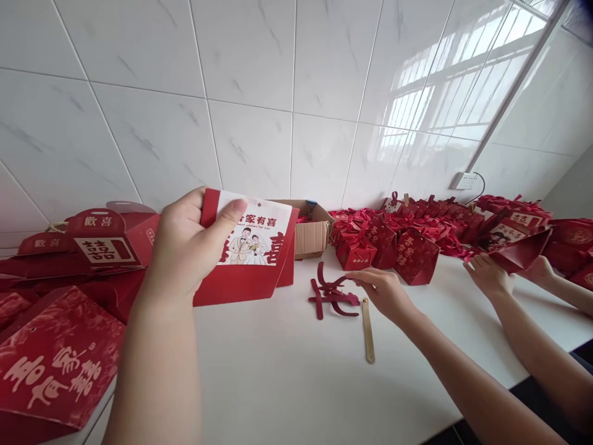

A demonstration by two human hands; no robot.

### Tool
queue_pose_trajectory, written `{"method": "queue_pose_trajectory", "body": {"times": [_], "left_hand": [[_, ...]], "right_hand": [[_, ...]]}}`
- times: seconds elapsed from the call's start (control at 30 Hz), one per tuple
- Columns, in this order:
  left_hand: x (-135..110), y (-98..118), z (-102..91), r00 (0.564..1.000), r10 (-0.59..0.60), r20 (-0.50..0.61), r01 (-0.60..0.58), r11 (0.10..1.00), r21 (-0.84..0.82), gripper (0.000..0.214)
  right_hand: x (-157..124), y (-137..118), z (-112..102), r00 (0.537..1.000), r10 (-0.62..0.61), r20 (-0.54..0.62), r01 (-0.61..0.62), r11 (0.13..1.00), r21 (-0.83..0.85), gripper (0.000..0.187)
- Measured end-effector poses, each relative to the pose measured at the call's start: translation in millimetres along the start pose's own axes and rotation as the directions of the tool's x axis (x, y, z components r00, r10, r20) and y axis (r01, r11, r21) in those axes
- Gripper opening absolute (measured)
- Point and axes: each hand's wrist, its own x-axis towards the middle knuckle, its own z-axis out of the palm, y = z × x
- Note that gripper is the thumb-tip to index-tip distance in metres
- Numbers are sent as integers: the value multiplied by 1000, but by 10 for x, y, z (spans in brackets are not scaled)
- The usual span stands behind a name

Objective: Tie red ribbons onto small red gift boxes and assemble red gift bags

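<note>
So, one red wedding gift box is gripped by the left hand over the worktop, folded by the look of it, strap apparently not yet fitted. Right hand has its fingers pinched on one dark red strap in a tangle of roughly five, overlaps blur the count, beside one gold strap. Behind: one cardboard carton; rightward, ribboned boxes, seemingly done, too packed to count.

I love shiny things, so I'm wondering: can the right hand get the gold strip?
Probably yes. The right hand is close by, and nothing seems to cover the gold strip. The hand is at the dark red strips, though, so it might need to leave those first.
</note>
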Motion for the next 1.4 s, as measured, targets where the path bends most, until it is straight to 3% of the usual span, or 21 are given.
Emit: {"method": "queue_pose_trajectory", "body": {"times": [0.07, 0.13, 0.23, 0.3, 0.4, 0.47, 0.57, 0.7, 0.9, 1.07, 1.13, 1.2, 1.3, 1.4], "left_hand": [[-2, 6, -30, 995, 9, 103, -8, 1000, -14, 31], [-1, 11, -83, 952, 89, 294, -86, 996, -24, 26], [-29, 44, -156, 779, 265, 568, -261, 961, -90, 14], [-86, 91, -163, 651, 331, 683, -271, 942, -198, 10], [-214, 190, -93, 454, 399, 797, -187, 917, -353, 6], [-299, 262, -16, 352, 460, 815, -180, 888, -423, 15], [-383, 348, 85, 290, 526, 800, -204, 850, -485, 28], [-409, 390, 138, 304, 538, 786, -223, 843, -490, 27], [-394, 366, 141, 343, 527, 778, -211, 850, -483, 20], [-389, 304, 177, 386, 480, 788, -184, 877, -444, 14], [-373, 269, 178, 417, 446, 792, -169, 894, -414, 9], [-343, 243, 159, 477, 391, 787, -164, 920, -357, 7], [-294, 237, 107, 640, 306, 705, -204, 952, -228, 12], [-268, 240, 74, 808, 235, 540, -230, 970, -78, 17]], "right_hand": [[144, -122, -179, 992, -124, -35, 126, 990, 66, 29], [285, -297, -384, 964, -259, -59, 265, 948, 176, 26], [439, -585, -661, 900, -437, -8, 398, 813, 425, 22], [496, -744, -757, 828, -557, 66, 407, 679, 611, 19], [538, -885, -699, 708, -696, 121, 340, 486, 805, 17], [555, -917, -552, 646, -759, 80, 277, 332, 902, 16], [581, -923, -304, 603, -796, -51, 168, 65, 984, 26], [623, -960, -149, 628, -762, -161, 107, -121, 987, 39], [650, -1089, -135, 704, -659, -265, 127, -250, 960, 44], [652, -1163, -14, 759, -522, -389, 173, -415, 893, 27], [664, -1158, -1, 800, -459, -387, 226, -367, 902, 22], [676, -1118, -45, 841, -407, -357, 273, -251, 929, 21], [666, -1010, -196, 908, -299, -294, 298, -35, 954, 11], [602, -918, -367, 946, -184, -266, 301, 199, 932, 21]]}}
